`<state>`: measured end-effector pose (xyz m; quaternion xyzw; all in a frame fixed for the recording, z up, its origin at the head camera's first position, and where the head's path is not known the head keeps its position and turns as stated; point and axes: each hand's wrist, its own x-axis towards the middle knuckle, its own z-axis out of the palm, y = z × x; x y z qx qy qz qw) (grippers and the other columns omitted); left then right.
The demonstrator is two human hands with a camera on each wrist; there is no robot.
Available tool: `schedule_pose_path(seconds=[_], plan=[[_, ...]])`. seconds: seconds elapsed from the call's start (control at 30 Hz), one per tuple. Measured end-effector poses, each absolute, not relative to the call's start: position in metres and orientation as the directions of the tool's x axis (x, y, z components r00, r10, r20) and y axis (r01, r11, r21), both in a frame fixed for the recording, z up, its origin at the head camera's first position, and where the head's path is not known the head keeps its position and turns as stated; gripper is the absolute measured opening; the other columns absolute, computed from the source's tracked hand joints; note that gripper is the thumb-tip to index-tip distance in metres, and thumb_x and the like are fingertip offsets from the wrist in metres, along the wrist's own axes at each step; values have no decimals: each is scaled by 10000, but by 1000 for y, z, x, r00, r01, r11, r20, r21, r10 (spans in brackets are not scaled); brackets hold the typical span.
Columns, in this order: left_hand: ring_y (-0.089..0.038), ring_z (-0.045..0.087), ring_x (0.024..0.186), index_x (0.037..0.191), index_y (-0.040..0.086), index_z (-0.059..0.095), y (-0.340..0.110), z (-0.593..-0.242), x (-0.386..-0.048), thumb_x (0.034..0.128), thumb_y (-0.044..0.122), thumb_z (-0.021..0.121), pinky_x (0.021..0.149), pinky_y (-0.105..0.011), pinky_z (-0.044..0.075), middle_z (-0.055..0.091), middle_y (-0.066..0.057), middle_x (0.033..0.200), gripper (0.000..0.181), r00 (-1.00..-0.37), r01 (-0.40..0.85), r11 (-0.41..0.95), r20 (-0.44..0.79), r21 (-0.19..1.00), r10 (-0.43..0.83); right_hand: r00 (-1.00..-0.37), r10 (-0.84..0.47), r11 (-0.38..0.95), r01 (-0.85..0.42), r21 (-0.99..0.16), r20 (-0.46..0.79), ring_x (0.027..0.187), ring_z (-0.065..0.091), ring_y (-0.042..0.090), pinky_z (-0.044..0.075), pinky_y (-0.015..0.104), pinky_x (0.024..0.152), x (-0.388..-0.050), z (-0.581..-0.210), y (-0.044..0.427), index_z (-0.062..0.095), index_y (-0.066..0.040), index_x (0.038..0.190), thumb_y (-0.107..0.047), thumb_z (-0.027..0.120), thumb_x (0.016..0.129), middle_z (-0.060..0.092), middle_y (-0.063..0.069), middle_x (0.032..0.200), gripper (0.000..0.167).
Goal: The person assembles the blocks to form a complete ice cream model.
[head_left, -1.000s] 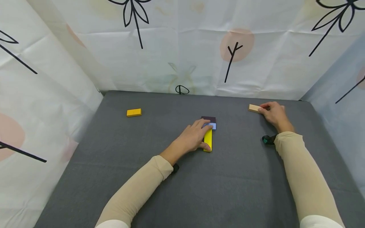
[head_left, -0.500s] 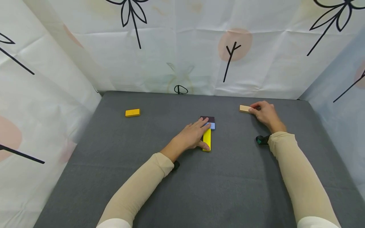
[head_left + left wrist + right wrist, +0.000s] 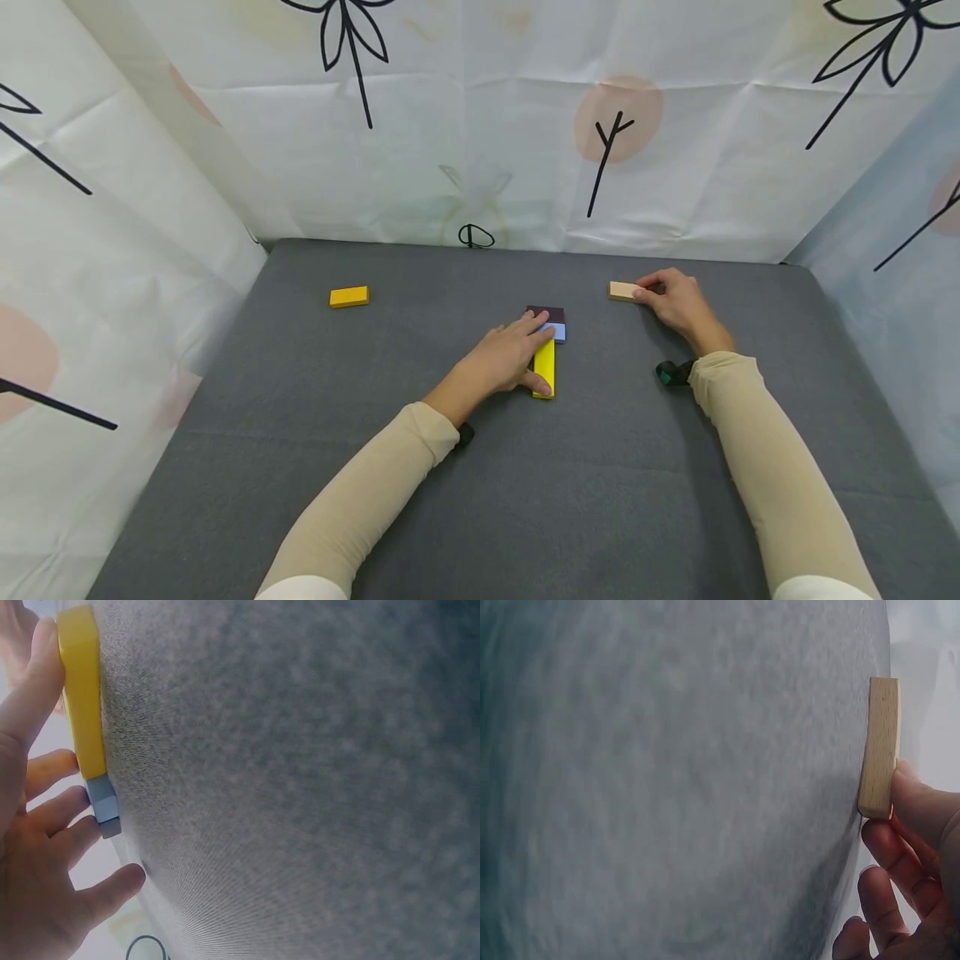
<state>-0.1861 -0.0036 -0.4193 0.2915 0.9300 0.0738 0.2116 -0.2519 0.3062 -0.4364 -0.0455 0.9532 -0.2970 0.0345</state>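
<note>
My left hand rests at a row of blocks, its fingers spread and mostly straight. Its thumb touches the near end of a long yellow block; other fingertips lie at a light blue block and a dark brown block just behind it. Part of these blocks is hidden under the hand. In the left wrist view the yellow block lies end to end with the blue one. Farther right, my right hand pinches one end of a plain wooden block between thumb and finger.
An orange-yellow block lies alone at the back left of the grey table. Patterned cloth hangs along the back and both sides. A black wrist camera sits under my right wrist.
My right hand has moved steadily left with the wooden block, toward the row of blocks. The left hand has stayed at the same blocks.
</note>
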Motion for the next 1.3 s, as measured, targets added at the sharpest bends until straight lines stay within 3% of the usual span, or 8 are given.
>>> schedule_pose_path(seconds=[0.4, 0.83, 1.07, 1.3], plan=[[-157, 14, 1622, 1646, 262, 185, -3, -420, -188, 850, 638, 673, 1281, -533, 235, 0, 49, 1744, 1007, -731, 518, 820, -373, 242, 571, -990, -132, 791, -78, -606, -45, 1102, 560, 424, 445, 573, 969, -249, -440, 282, 650, 57, 1275, -232, 626, 1032, 555, 287, 1285, 379], [-173, 11, 1624, 1649, 243, 183, -1, -418, -188, 858, 634, 673, 1279, -544, 232, 2, 39, 1745, 1009, -725, 520, 822, -389, 233, 569, -988, -150, 790, -104, -605, -26, 1025, 584, 354, 433, 464, 886, -249, -441, 263, 683, 47, 1234, -204, 647, 1018, 642, 262, 1221, 333], [-166, 20, 1623, 1647, 249, 183, -1, -420, -189, 846, 650, 669, 1278, -537, 241, 9, 49, 1744, 1019, -731, 517, 824, -381, 231, 566, -986, -160, 787, -104, -608, -39, 1067, 543, 373, 428, 503, 917, -247, -441, 253, 663, 47, 1252, -205, 640, 1022, 595, 260, 1241, 342], [-179, 28, 1624, 1646, 237, 192, -2, -420, -189, 850, 652, 667, 1267, -548, 262, 17, 33, 1745, 1015, -729, 530, 816, -368, 231, 578, -984, -172, 775, -114, -622, -35, 1059, 527, 358, 408, 428, 887, -248, -443, 246, 677, 34, 1234, -207, 654, 1014, 599, 243, 1219, 328]])
